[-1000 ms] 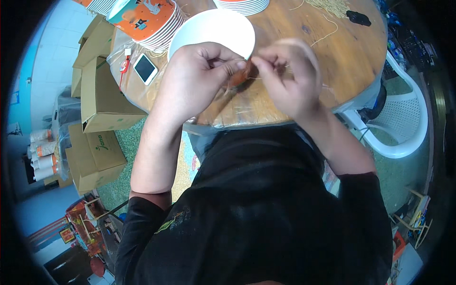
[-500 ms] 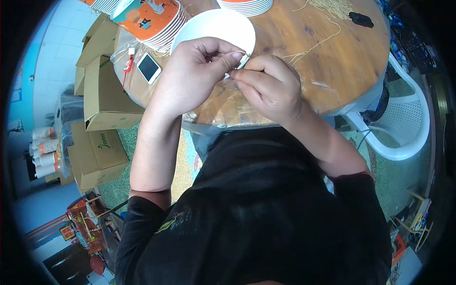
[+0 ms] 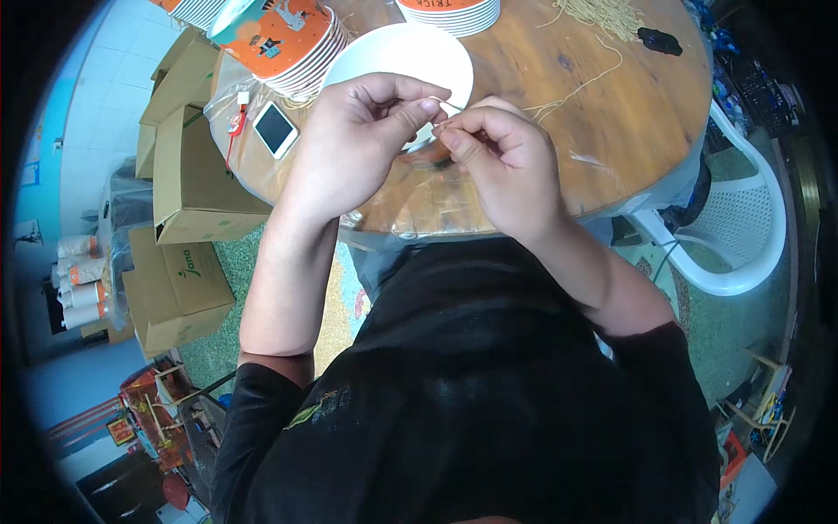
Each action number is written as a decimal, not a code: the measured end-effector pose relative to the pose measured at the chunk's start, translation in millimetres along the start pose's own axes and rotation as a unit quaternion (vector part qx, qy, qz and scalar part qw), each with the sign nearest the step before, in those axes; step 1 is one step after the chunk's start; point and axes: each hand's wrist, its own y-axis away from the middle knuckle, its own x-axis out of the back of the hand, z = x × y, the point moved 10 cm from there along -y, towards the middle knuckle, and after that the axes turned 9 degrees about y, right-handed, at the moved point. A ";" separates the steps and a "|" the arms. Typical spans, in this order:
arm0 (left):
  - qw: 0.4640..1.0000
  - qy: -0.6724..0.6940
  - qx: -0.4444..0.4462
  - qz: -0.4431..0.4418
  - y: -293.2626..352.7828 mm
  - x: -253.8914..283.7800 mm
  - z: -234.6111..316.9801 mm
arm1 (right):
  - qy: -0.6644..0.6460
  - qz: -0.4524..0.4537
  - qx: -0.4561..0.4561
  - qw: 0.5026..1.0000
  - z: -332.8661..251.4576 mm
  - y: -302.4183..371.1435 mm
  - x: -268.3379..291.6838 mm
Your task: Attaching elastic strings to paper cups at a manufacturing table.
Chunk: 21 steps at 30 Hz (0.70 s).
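Note:
My left hand (image 3: 362, 140) is closed, thumb and forefinger pinching a thin pale cord (image 3: 449, 105). Close beside it, my right hand (image 3: 511, 162) pinches the same cord with its thumb and fingertips. Just beyond both hands, a white-lined paper bucket (image 3: 419, 57) shows its pale inside; my left hand overlaps its near part, so I cannot tell whether the fingers touch it. A beige string (image 3: 585, 85) runs over the wooden table (image 3: 515, 65) from behind my right hand toward a bundle of strings (image 3: 602, 16).
Orange printed paper buckets (image 3: 275, 39) lie stacked at the far left, with another stack (image 3: 449, 13) at the far middle. A white phone (image 3: 275, 129) and a red cable (image 3: 236, 122) lie left. Cardboard boxes (image 3: 196, 179) stand beside the table; a white plastic chair (image 3: 742, 218) is right.
My right hand has turned and its fingertips have shifted slightly, showing more of the thumb. A short stretch of cord now shows between the two hands. My left hand stays nearly in place.

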 end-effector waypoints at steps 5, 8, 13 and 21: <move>1.000 0.007 -0.002 -0.015 2.7 0.9 5.3 | -0.006 -0.007 -0.067 0.998 14.3 0.2 -2.8; 0.998 0.058 -0.026 -0.030 5.6 4.9 7.4 | -0.027 -0.012 -0.091 0.995 17.7 -1.0 -3.9; 0.989 0.111 -0.079 -0.057 10.9 -1.2 12.6 | 0.002 -0.026 -0.107 0.994 8.0 -5.7 -2.9; 0.992 0.066 0.039 -0.103 7.7 -7.2 -3.1 | 0.004 -0.062 -0.143 0.988 16.0 -8.4 -7.3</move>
